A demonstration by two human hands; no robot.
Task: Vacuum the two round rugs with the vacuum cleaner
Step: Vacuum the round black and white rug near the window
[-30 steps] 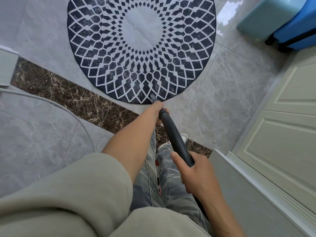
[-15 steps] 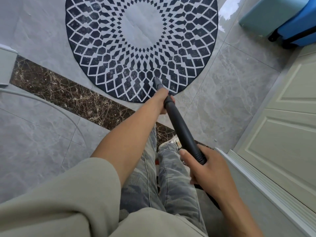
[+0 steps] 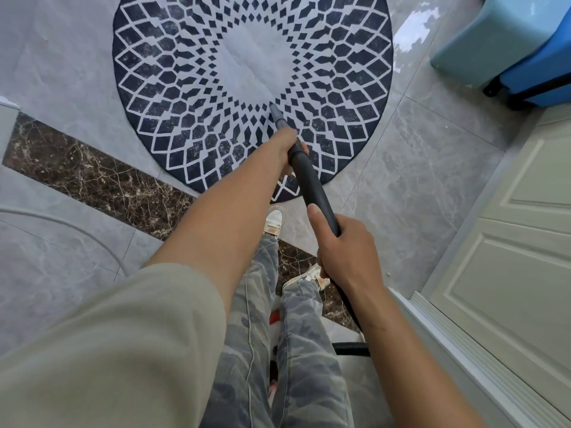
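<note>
Across the upper middle of the frame lies the round navy-and-white patterned rug on grey floor tiles. My left hand wraps its fingers around the black vacuum wand near its grey nozzle tip, which touches the rug's pale centre edge; my right hand grips the wand lower down, fingers closed.

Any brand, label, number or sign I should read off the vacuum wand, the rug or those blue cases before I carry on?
None: no readable text anywhere in this view.
Vacuum wand: plain black, no label showing.
Round rug: only a diamond pattern.
Blue cases: no markings visible.
White door: blank panels.
</note>
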